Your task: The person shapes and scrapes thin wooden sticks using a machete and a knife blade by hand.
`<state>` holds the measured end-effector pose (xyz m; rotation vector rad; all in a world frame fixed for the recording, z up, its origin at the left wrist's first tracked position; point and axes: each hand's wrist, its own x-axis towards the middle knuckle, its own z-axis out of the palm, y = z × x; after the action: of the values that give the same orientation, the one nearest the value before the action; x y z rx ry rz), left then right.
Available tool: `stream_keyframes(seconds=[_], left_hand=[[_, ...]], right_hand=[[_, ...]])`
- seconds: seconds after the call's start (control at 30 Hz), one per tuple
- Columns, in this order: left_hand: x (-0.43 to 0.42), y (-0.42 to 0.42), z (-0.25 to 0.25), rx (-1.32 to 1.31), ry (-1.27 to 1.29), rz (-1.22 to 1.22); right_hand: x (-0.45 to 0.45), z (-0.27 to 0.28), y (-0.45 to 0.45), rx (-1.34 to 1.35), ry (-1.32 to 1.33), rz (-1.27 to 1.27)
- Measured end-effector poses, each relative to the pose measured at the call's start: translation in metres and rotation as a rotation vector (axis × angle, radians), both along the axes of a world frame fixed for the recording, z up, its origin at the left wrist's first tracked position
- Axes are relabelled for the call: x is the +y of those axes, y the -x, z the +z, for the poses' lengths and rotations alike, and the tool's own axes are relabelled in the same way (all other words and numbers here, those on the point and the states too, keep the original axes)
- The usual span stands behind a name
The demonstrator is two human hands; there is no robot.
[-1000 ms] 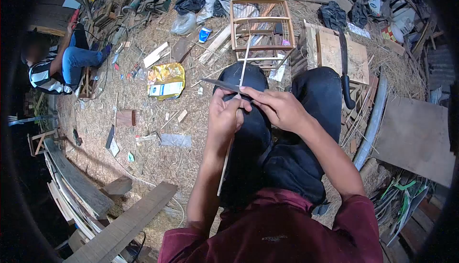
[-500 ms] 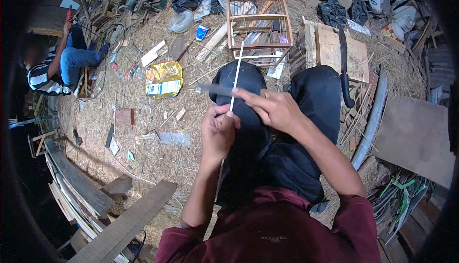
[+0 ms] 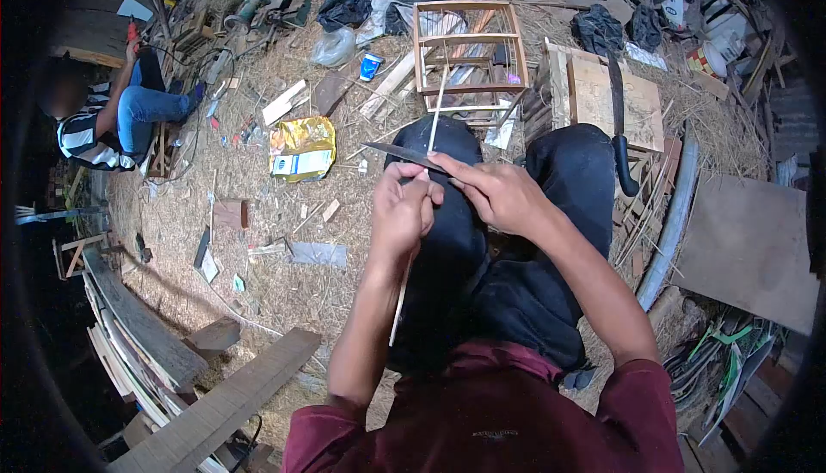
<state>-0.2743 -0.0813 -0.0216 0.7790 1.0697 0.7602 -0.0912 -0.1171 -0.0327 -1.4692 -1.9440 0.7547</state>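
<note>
A thin pale stick [image 3: 439,112] runs lengthwise over my left thigh, its far end near a small wooden frame [image 3: 469,39]. My left hand [image 3: 403,213] is closed round the stick, which comes out again below the wrist. In my right hand [image 3: 508,196] is a knife [image 3: 397,153], its blade pointing left and lying across the stick just beyond my left fingertips. The knife's handle is hidden in my right fingers, and the index finger is stretched along the blade by the stick.
A large knife [image 3: 617,103] lies on a wooden block [image 3: 638,107] right of my knees. Yellow packaging [image 3: 303,148] and wood scraps litter the ground. At the upper left sits another person [image 3: 107,125] holding a red tool [image 3: 132,33]. A plank [image 3: 232,396] juts in at lower left.
The blade, blurred half a second ago, has come back close to my left fingers and shows sharply. My left hand has shifted slightly up and right. The stick has tilted a little.
</note>
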Motion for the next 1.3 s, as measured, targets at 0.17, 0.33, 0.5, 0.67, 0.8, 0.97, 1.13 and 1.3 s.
stream_keyframes(seconds=[0.17,0.33,0.5,0.67,0.8,0.97,1.13,1.3], left_hand=[[-0.043,0.03,-0.002,0.029,-0.075,-0.048],[-0.077,0.052,0.023,-0.002,-0.044,-0.045],[-0.098,0.065,0.048,-0.072,0.012,-0.044],[-0.065,0.01,0.054,-0.105,-0.022,-0.022],[-0.05,-0.06,0.052,-0.28,-0.019,-0.239],[-0.04,-0.123,0.019,-0.155,0.04,-0.413],[-0.041,-0.148,-0.001,-0.124,-0.017,-0.48],[-0.04,-0.156,0.0,-0.106,-0.029,-0.588]], right_hand=[[-0.002,-0.007,-0.004,-0.122,-0.044,-0.114],[-0.001,-0.006,-0.008,-0.063,0.002,-0.18],[0.017,-0.01,-0.038,0.135,-0.06,-0.34],[-0.021,0.043,-0.055,0.562,0.086,-0.539],[-0.07,0.061,-0.093,0.377,-0.015,-0.646],[-0.12,0.05,-0.103,0.168,0.007,-0.641],[-0.13,0.041,-0.105,-0.273,0.013,-0.433],[-0.137,0.042,-0.111,-0.29,0.123,-0.423]])
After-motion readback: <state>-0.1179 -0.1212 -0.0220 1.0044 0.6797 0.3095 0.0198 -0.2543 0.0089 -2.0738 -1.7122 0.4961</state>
